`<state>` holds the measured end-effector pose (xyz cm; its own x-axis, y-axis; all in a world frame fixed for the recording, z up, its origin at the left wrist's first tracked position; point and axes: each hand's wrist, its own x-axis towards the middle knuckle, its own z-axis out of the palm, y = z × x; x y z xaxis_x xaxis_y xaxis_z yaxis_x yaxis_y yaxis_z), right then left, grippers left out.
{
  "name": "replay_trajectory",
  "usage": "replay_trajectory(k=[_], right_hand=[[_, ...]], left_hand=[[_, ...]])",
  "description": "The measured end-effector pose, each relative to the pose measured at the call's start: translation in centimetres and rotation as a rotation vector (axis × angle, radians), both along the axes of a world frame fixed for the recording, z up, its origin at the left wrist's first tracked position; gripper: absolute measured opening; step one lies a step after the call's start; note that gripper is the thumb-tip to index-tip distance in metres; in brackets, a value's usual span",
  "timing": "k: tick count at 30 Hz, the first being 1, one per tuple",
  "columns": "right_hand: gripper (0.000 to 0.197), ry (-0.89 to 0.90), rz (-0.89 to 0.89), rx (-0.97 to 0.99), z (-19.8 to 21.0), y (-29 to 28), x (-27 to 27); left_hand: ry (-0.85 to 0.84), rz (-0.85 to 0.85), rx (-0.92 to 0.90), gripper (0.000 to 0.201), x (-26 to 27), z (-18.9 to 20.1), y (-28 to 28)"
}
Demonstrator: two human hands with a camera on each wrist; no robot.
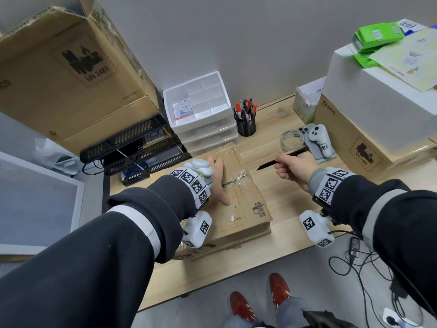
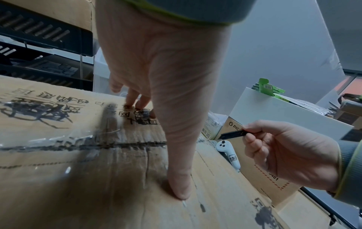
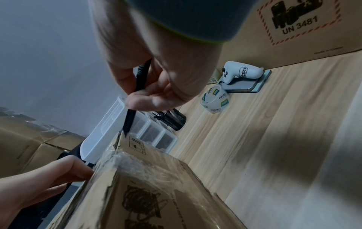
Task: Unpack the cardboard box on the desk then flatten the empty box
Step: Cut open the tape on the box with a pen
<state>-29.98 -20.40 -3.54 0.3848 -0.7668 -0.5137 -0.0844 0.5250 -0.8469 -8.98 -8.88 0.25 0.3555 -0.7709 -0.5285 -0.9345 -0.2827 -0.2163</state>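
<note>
A closed cardboard box (image 1: pixel 246 209) sealed with clear tape lies on the wooden desk (image 1: pixel 290 204) in front of me. My left hand (image 1: pixel 218 179) rests flat on its top, fingers straight and spread, thumb (image 2: pixel 180 182) pressing near the taped seam (image 2: pixel 82 147). My right hand (image 1: pixel 293 170) grips a thin black knife (image 1: pixel 281 159) to the right of the box, its tip pointing left toward the box's far right corner (image 3: pixel 122 134). The tip hovers just above that corner in the right wrist view. What the box holds is hidden.
White drawer unit (image 1: pixel 201 114), black pen cup (image 1: pixel 246 125), tape roll (image 1: pixel 292 140) and grey controller (image 1: pixel 318 140) stand behind the box. Big cardboard boxes (image 1: pixel 350 140) and a white box (image 1: pixel 383 91) crowd the right; another large box (image 1: pixel 71 74) and black trays (image 1: pixel 139 147) the left.
</note>
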Motion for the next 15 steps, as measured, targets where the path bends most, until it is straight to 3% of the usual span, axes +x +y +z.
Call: replay_trajectory(k=[4,7,15], right_hand=[[0.011,0.025,-0.026,-0.015,0.1,-0.2,0.1],[0.016,0.059,-0.036,-0.027,-0.3,-0.3,0.7],[0.021,-0.106,-0.063,0.096,-0.4,0.3,1.6]], left_hand=[[0.069,0.041,-0.171,0.092,0.3,0.0,-0.4],[0.123,0.012,-0.171,0.080,0.3,0.3,-1.1],[0.173,0.011,-0.136,0.106,0.9,0.4,-1.7]])
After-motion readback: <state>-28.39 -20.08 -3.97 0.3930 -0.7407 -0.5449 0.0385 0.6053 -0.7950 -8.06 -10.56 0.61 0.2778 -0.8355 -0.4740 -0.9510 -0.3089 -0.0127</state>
